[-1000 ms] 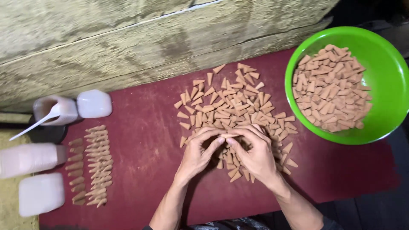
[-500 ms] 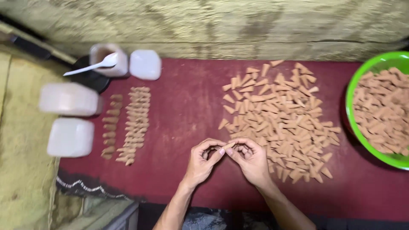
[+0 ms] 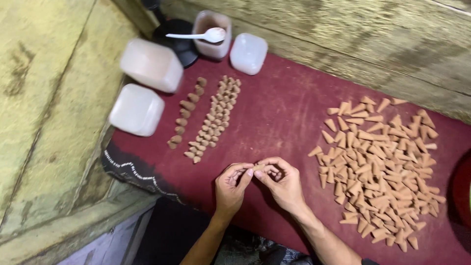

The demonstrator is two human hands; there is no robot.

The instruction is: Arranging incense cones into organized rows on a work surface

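1. Looking down from the head camera, we see the left hand (image 3: 230,184) and the right hand (image 3: 283,181) brought together over the dark red cloth (image 3: 279,108), fingertips meeting at the middle.
2. Between those fingertips we hold one small tan cone (image 3: 258,168); both hands pinch it, the left thumb and forefinger on one end, the right fingers curled around the other. It is lifted just above the cloth, near the front edge.
3. To the right of our hands lies a loose pile of cones (image 3: 380,172), spread flat over the cloth, the pieces pointing every way and many touching.
4. To the left, well apart from the pile, we see two neat rows: a longer double row of cones (image 3: 214,120) and, just beside it, a shorter single row (image 3: 186,113) of darker, rounder pieces.
5. Past the rows stand two white lidded tubs (image 3: 142,88) at the cloth's left edge, one behind the other.
6. Farther back sit a small square white tub (image 3: 248,53) and an open tub (image 3: 212,46) with a white spoon (image 3: 198,35) laid across its rim; a black round object (image 3: 174,37) lies just beside it.
7. Weathered wooden boards (image 3: 343,39) run behind the cloth and along the left.
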